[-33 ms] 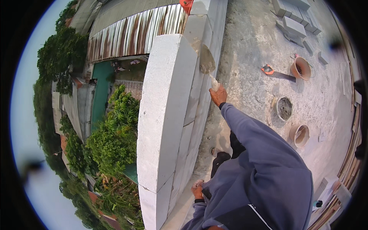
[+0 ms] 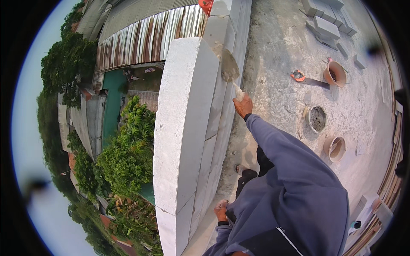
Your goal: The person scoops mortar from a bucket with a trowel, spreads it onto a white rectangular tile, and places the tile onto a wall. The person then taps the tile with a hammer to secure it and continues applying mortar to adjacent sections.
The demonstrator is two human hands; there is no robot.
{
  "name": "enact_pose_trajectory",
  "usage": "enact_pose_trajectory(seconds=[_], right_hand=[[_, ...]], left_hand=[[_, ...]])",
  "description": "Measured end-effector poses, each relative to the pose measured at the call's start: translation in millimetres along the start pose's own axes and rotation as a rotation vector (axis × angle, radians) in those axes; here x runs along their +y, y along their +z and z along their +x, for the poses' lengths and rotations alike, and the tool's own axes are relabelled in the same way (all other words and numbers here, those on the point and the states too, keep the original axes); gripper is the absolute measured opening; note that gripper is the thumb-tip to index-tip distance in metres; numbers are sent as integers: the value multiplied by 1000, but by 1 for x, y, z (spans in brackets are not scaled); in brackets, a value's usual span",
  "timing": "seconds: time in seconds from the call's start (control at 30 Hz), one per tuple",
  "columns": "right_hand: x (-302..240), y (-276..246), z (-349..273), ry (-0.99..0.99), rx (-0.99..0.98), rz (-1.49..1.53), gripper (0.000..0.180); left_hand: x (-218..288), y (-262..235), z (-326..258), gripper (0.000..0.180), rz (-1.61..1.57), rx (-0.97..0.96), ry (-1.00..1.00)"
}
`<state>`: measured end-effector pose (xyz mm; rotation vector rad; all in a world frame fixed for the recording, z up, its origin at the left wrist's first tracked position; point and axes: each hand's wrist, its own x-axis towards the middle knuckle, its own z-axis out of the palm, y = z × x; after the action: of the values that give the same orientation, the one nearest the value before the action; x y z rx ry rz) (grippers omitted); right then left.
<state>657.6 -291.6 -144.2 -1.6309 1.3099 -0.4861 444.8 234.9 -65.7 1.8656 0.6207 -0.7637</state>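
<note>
My right hand (image 2: 243, 105) grips the pale handle of a trowel (image 2: 229, 67), arm stretched forward. The trowel's grey-brown blade lies against the side of a light block wall (image 2: 222, 91), beside the end of a large white block (image 2: 177, 123) set on top. Damp, darker patches mark the wall around the blade. My left hand (image 2: 221, 210) hangs low near the wall's inner side, close to my body, fingers curled in. Whether anything is inside them is hidden.
On the concrete floor to the right are a mortar bucket (image 2: 317, 119), two other buckets (image 2: 334, 73) (image 2: 335, 149) and a handsaw (image 2: 314, 82). Stacked blocks (image 2: 328, 27) stand far right; planks (image 2: 386, 181) line the right edge. Beyond the wall, trees (image 2: 128, 158) and roofs lie below.
</note>
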Motion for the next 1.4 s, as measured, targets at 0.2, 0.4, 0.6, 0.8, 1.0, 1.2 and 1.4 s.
enact_pose_trajectory(seconds=[0.2,0.4,0.6,0.8,1.0,1.2,1.4], right_hand=[[13,11,-27,-84,48,5,44],[33,31,-76,-124,95,-37,41],[46,42,-136,-138,111,-39,38],[66,47,-205,-150,77,-17,38],[87,58,-284,-140,6,-21,37],[116,76,-369,-180,-121,51,38],[141,83,-452,-156,-306,68,41]], left_hand=[[8,-45,-2,18,-40,-77,-72],[-37,-160,14,17,59,-109,46],[-84,-240,4,13,-4,-15,-30],[-132,-271,17,15,29,-25,-14],[-126,-272,11,17,157,-59,46],[-119,-266,-4,19,200,-43,80],[-138,-274,-5,23,262,-24,91]])
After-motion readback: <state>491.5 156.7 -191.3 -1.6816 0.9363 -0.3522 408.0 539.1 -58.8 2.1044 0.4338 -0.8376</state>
